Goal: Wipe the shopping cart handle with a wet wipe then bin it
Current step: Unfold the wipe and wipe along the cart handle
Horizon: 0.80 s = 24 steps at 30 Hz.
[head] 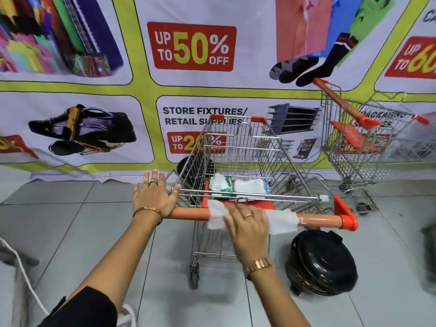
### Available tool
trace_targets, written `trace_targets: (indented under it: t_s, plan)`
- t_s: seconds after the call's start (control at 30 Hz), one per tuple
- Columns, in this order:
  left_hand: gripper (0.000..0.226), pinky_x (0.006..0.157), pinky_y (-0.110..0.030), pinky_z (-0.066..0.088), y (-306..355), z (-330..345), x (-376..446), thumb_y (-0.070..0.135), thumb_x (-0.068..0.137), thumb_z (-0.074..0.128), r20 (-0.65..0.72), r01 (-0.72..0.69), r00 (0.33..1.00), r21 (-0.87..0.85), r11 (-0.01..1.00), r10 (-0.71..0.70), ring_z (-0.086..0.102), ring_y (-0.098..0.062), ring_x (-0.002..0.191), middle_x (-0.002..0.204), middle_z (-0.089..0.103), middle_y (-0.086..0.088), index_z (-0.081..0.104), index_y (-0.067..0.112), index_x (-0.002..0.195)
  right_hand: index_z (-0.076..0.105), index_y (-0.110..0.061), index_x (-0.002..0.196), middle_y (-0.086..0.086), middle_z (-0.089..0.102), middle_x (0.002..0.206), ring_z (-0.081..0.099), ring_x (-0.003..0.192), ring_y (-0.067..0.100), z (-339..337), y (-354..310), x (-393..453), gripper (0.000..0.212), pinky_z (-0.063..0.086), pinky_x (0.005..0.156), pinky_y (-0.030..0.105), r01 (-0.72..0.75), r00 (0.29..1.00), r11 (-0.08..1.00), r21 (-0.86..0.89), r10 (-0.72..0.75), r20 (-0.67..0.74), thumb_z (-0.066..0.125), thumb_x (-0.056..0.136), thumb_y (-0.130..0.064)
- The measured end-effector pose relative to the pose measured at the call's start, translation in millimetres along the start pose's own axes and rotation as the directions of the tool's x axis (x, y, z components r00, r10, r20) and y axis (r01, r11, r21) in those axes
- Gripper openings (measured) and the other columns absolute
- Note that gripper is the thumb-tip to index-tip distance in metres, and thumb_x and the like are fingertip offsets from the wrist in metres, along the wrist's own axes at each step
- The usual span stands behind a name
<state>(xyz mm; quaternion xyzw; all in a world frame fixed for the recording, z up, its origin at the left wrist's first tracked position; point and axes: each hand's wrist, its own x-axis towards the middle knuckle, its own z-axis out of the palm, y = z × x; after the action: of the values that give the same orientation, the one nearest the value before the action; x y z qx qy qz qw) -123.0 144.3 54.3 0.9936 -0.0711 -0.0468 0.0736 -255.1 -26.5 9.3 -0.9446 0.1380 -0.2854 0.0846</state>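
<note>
A wire shopping cart stands in front of me with an orange handle (323,219) running left to right. A white wet wipe (283,220) is draped over the middle of the handle. My right hand (247,224) presses flat on the wipe, fingers spread, pinning it against the bar. My left hand (154,197) rests on the handle's left end with its fingers extended and holds nothing else. A green pack of wipes (223,185) lies in the cart's child seat, a sheet poking out.
A black lidded bin (322,260) sits on the floor just right of the cart, below the handle. A second cart (363,147) is parked at the right. A printed banner (193,48) covers the wall ahead. The floor is grey tile.
</note>
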Motion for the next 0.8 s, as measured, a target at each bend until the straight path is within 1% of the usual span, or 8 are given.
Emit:
trace_targets:
  t_s: [0.07,0.2,0.33,0.47,0.57,0.63,0.7,0.8]
  plan:
    - [0.068,0.120,-0.045,0.003,0.1,0.7,-0.3,0.053,0.093,0.022,0.014,0.000,1.000,-0.020,1.000,0.000,-0.003,-0.022,0.148,0.160,0.004,-0.004,0.013,0.015,0.149,0.070,-0.018,0.096,0.008,0.072,0.088,0.043,0.089,0.022,-16.6,45.0,-2.4,0.064,0.030,0.083,0.038,-0.070,0.996,0.997,-0.023,0.069,-0.051,0.011,0.096,-0.044]
    - [0.068,0.120,-0.045,0.004,3.1,1.8,-3.0,0.053,0.093,0.022,0.002,-0.010,1.000,-0.011,1.000,0.010,-0.001,-0.023,0.148,0.160,0.007,-0.006,0.015,0.014,0.148,0.070,-0.010,0.099,0.018,0.069,0.095,0.054,0.094,0.035,-44.7,119.0,0.3,0.052,0.031,0.093,0.042,-0.355,0.926,0.935,-0.021,0.348,-0.147,0.027,0.088,-0.036]
    - [0.066,0.119,-0.046,0.003,6.0,3.4,-5.9,0.053,0.093,0.021,-0.024,-0.017,1.000,0.045,0.999,0.019,0.002,-0.023,0.148,0.159,0.012,-0.005,0.018,0.015,0.148,0.071,-0.007,0.093,0.020,0.068,0.098,0.050,0.101,0.035,-31.9,92.5,8.2,0.049,0.025,0.096,0.044,-0.489,0.859,0.872,0.025,0.486,-0.162,0.030,0.082,-0.033]
    - [0.065,0.120,-0.045,0.004,8.0,3.5,-5.4,0.051,0.093,0.022,-0.034,-0.018,0.999,0.042,0.999,0.020,0.002,-0.023,0.148,0.159,0.013,-0.006,0.019,0.015,0.148,0.072,-0.020,0.087,0.009,0.072,0.092,0.048,0.098,0.027,1.6,-0.1,6.0,0.042,0.025,0.092,0.041,-0.323,0.945,0.946,-0.008,0.322,-0.061,0.034,0.084,-0.039]
    - [0.065,0.119,-0.045,0.005,6.7,3.5,-4.7,0.050,0.093,0.024,-0.038,-0.024,0.999,0.044,0.999,0.026,0.003,-0.023,0.148,0.159,0.014,-0.006,0.021,0.014,0.147,0.070,-0.027,0.091,0.001,0.073,0.089,0.056,0.091,0.025,14.5,-50.0,3.4,0.059,0.028,0.089,0.039,-0.135,0.991,0.991,-0.015,0.135,0.012,0.014,0.095,-0.046]
    - [0.066,0.120,-0.046,0.005,2.6,3.1,-3.9,0.051,0.093,0.025,-0.044,-0.015,0.999,0.036,0.999,0.017,0.004,-0.023,0.147,0.159,0.014,-0.007,0.021,0.013,0.147,0.069,-0.027,0.095,0.000,0.072,0.087,0.046,0.090,0.021,13.0,-44.6,1.4,0.056,0.030,0.084,0.036,-0.007,1.000,1.000,-0.020,0.007,0.002,0.016,0.096,-0.046]
    - [0.067,0.119,-0.047,0.005,-0.2,2.5,-2.5,0.051,0.093,0.026,-0.032,-0.010,0.999,0.027,1.000,0.010,0.004,-0.024,0.147,0.159,0.014,-0.007,0.021,0.012,0.147,0.067,-0.026,0.102,0.002,0.072,0.088,0.043,0.089,0.020,8.1,-11.7,-4.6,0.043,0.032,0.080,0.035,0.114,0.993,0.991,-0.076,-0.117,-0.031,0.030,0.093,-0.046]
    - [0.067,0.119,-0.047,0.006,0.4,2.4,-2.3,0.052,0.093,0.026,-0.029,-0.009,1.000,0.028,1.000,0.009,0.004,-0.024,0.147,0.159,0.013,-0.007,0.021,0.012,0.147,0.060,-0.022,0.109,0.009,0.071,0.088,0.043,0.088,0.023,-10.4,63.3,-9.7,0.048,0.032,0.080,0.037,0.130,0.985,0.979,-0.154,-0.146,-0.094,0.022,0.095,-0.048]
